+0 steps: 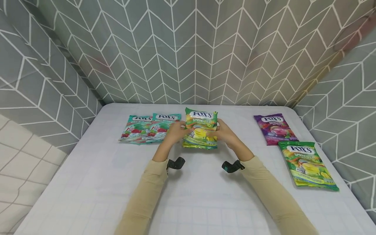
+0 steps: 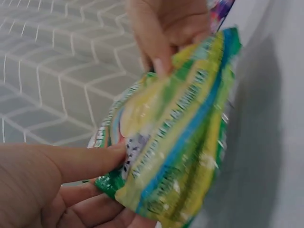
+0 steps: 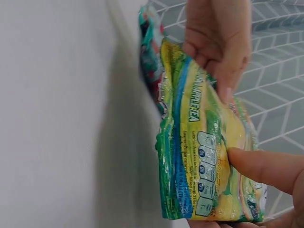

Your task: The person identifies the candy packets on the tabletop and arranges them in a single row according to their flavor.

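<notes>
Blur in the left wrist view and the fingers over its sides partly hide the held green Spring Tea packet [image 1: 201, 125]; there may be a second one behind it. The left hand [image 1: 175, 133] and right hand [image 1: 227, 133] grip its opposite sides over the table [image 1: 199, 195], toward the far edge. Two overlapping turquoise packets [image 1: 136, 129] lie left, one partly behind the left hand. Right lie one purple packet [image 1: 276, 129] and, touching its corner, another green packet [image 1: 308, 166].
</notes>
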`<state>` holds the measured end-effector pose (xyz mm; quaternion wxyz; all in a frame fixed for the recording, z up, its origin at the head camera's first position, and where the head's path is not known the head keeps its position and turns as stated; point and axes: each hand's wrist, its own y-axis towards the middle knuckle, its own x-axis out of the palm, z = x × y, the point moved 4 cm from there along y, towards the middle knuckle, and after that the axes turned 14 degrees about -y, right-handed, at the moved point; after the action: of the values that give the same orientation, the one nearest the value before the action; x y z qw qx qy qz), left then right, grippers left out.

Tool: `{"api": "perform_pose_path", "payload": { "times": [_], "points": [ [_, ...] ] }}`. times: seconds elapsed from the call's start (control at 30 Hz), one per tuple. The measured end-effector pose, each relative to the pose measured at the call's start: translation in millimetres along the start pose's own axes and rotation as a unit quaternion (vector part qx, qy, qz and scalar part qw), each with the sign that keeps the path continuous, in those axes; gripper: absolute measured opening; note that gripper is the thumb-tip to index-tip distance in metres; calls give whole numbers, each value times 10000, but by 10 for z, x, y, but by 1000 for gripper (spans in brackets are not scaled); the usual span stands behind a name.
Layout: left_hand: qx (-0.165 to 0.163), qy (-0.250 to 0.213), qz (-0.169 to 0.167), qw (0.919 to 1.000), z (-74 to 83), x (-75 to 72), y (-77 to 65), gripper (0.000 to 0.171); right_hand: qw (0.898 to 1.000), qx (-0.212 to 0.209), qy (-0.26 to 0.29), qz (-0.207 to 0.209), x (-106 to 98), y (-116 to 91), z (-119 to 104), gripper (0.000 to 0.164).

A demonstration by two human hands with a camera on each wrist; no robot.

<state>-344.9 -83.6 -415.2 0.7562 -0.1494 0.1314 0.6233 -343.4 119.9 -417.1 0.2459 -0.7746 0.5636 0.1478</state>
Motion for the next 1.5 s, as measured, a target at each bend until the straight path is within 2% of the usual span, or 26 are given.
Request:
{"api": "perform_pose_path", "payload": {
  "times": [0.13, 0.3, 0.43, 0.57, 0.7, 0.87, 1.17, 1.33, 1.5],
  "points": [
    [-226, 13, 59, 9997, -79, -105, 77, 57, 10000, -29, -49, 53, 100, 230, 5, 81],
    [-296, -246, 361, 9986, -148, -166, 91, 60, 9975, -247, -628, 232, 191, 402, 3, 78],
    [-29, -516, 695, 9962, -202, -160, 94, 63, 9943, -181, -998, 315, 217, 460, 11, 77],
    [388, -699, 1069, 9911, -231, -141, 118, 71, 9929, -154, -1124, 369, 214, 494, 28, 76],
    [658, -411, 1342, 9879, -251, -120, 149, 61, 9898, -119, -1363, 394, 214, 520, 54, 75],
    [614, -81, 1300, 9896, -277, -85, 166, 47, 9862, -2, -1618, 344, 210, 516, 61, 75],
    [413, 663, 941, 9925, -259, 8, 166, 54, 9858, -161, -1669, 105, 211, 513, 45, 82],
    [363, 857, 959, 9910, -238, 40, 140, 58, 9784, -356, -2034, 72, 198, 541, 47, 78],
    [442, 1015, 1025, 9886, -218, 18, 105, 49, 9708, -487, -2349, 5, 197, 535, 11, 76]
  ]
}}
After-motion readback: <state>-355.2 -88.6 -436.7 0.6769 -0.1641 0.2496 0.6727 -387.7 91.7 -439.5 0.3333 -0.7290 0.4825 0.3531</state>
